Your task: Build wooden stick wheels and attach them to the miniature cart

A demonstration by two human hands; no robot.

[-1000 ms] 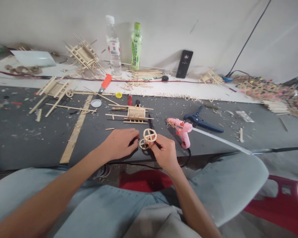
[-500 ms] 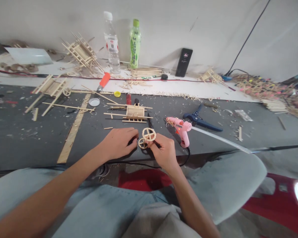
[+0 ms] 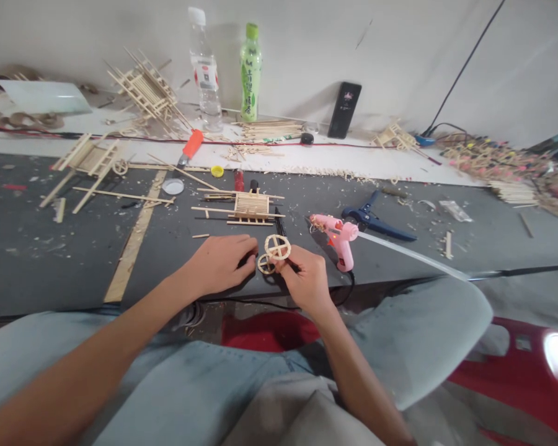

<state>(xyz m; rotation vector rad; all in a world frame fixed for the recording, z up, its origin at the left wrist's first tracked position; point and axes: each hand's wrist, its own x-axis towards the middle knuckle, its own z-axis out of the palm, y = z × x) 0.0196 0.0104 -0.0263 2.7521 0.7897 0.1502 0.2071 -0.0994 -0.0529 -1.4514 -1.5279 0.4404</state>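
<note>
Near the front edge of the table, my right hand (image 3: 305, 275) is closed on a pair of small wooden wheels (image 3: 278, 246), pinched between thumb and fingers. Each is a pale ring with crossed spokes; the smaller-looking one sits lower and to the left. Whether an axle joins them is hidden. My left hand (image 3: 223, 263) rests just left of the wheels with its fingers curled in, and what they hold, if anything, is out of sight. Beyond the hands lies a small cart frame of wooden sticks (image 3: 252, 205), with a black pen (image 3: 279, 224) beside it.
A pink glue gun (image 3: 337, 238) with a long glue stick lies to the right, before blue cutters (image 3: 376, 223). An orange-handled knife (image 3: 192, 145), another stick cart (image 3: 90, 158), two bottles, a phone (image 3: 345, 110) and piles of sticks stand or lie farther back.
The view has tilted slightly, so most things sit a little higher in the picture. Both hands and the wheels keep nearly the same pose.
</note>
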